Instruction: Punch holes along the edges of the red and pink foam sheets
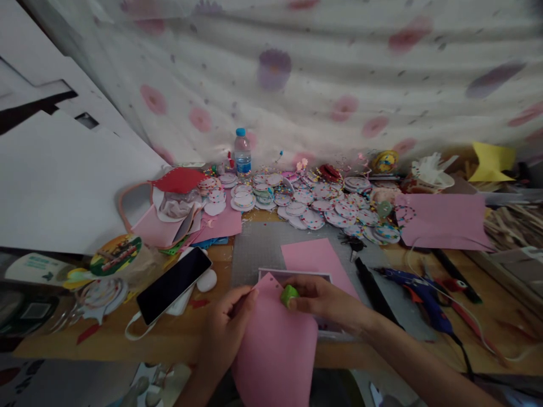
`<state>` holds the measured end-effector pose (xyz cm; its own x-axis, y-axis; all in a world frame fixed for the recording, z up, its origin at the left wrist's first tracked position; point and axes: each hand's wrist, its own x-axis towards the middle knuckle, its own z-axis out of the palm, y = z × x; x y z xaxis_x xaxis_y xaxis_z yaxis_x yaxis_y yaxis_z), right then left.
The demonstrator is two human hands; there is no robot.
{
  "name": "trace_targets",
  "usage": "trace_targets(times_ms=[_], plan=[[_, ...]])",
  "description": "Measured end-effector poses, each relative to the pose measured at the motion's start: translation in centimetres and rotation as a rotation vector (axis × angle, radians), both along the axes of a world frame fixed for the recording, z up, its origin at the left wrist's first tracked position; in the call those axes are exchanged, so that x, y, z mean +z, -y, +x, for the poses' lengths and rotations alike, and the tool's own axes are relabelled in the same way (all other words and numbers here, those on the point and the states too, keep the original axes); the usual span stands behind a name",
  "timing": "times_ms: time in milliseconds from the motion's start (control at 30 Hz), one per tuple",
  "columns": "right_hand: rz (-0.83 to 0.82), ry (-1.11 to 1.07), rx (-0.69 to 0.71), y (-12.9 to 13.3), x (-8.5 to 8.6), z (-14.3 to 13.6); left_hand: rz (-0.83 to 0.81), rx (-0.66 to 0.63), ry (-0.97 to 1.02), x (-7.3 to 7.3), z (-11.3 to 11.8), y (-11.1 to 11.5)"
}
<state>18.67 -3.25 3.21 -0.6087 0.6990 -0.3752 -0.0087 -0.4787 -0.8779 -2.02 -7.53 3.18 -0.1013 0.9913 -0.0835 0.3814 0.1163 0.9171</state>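
Note:
My left hand (231, 322) pinches the left edge of a pink paper sheet (275, 345) near its top corner. The sheet hangs over the table's front edge, bowed toward me. In my right hand (324, 299) is a small green hole punch (289, 295), gripped between thumb and fingers at the sheet's right edge. Tiny dark dots like holes show by the corner. Behind the sheet lies a white-edged frame or tray (316, 276), partly covered. Another pink sheet (316, 260) rests on the grey cutting mat (254, 243).
Many white discs with coloured dots (303, 198) are heaped along the back, beside a water bottle (242, 154). A phone (173, 285) lies at left. To the right are a black marker-like stick (375, 294), a blue glue gun (424, 299) with its cord, and pink paper (445, 220).

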Motion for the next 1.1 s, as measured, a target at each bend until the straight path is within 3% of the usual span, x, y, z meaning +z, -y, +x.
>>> trace_targets(times_ms=[167,667,1100], plan=[[-0.033,0.011,0.098,-0.39,0.1,0.5,0.0,-0.007,0.006,-0.22,0.11,0.19],[0.014,0.045,0.19,-0.51,-0.15,0.8,-0.008,-0.004,0.021,-0.09,0.28,0.08],[0.033,0.056,0.189,-0.5,-0.06,0.45,0.012,-0.011,0.015,-0.3,0.0,-0.03]])
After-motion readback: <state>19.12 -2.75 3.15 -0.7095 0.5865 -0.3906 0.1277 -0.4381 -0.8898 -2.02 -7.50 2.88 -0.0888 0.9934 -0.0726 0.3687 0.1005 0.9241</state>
